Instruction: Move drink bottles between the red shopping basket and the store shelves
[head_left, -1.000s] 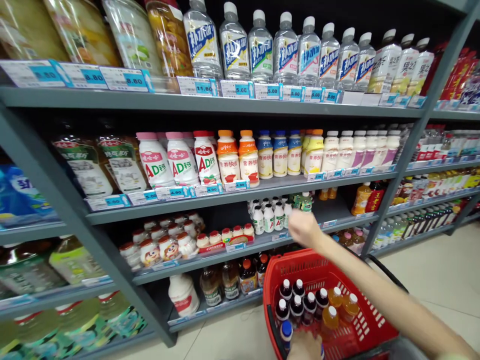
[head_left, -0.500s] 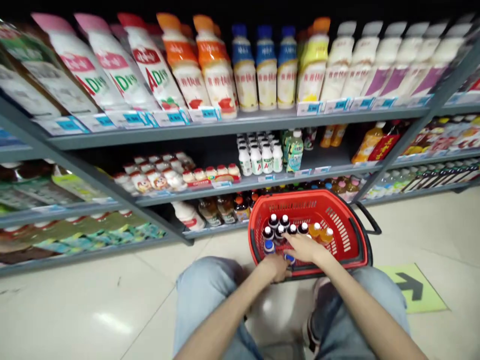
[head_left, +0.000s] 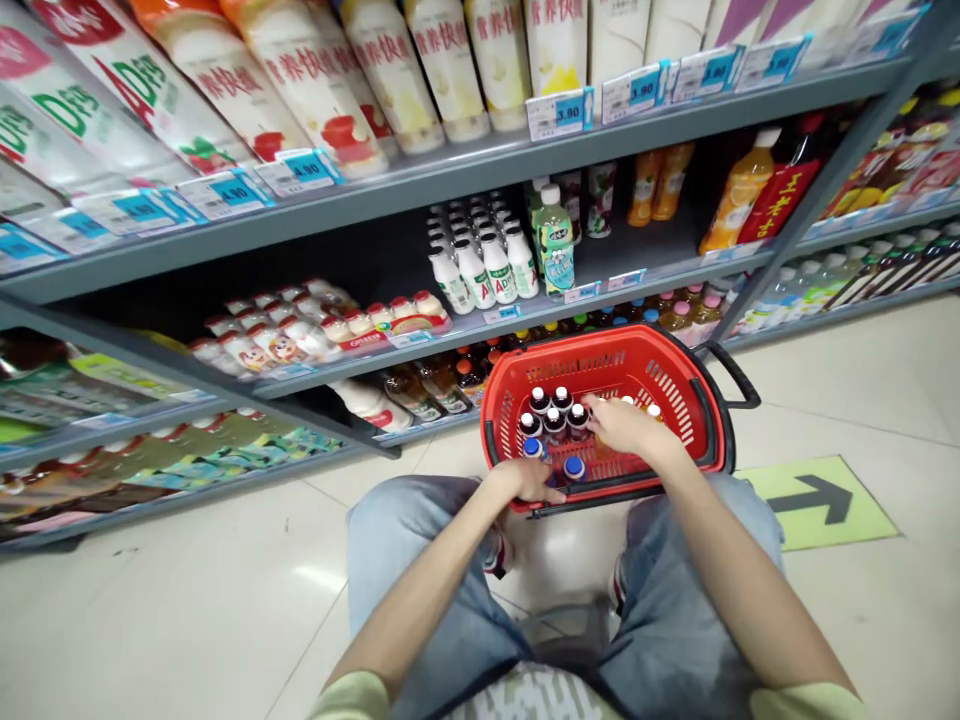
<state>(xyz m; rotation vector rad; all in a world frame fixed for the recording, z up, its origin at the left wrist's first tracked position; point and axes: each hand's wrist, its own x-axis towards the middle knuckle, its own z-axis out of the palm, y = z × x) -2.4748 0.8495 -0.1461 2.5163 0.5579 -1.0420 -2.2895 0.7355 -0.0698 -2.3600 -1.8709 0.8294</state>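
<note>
A red shopping basket [head_left: 600, 350] stands on the floor between my knees and the shelf. My left hand [head_left: 529, 482] is on its near rim, fingers curled over the edge beside two blue-capped bottles [head_left: 574, 468]. My right hand [head_left: 626, 428] reaches inside, its fingers bent around the top of a bottle that they mostly hide. Several dark bottles with white caps [head_left: 554, 426] are grouped upright just left of those fingers. A bottle with a white cap and orange contents [head_left: 654, 413] shows behind the right hand.
The shelf unit [head_left: 450, 190] ahead holds milk drink bottles, small white bottle packs [head_left: 487, 262], a green-labelled bottle [head_left: 555, 240] and orange drinks [head_left: 739, 195]. The basket's black handle [head_left: 739, 380] sticks out right. A green arrow floor sign [head_left: 821, 500] lies to the right.
The view has tilted downward and come closer to the shelf. My right hand has shifted right inside the basket, off the middle dark bottles. My left hand stays at the near rim.
</note>
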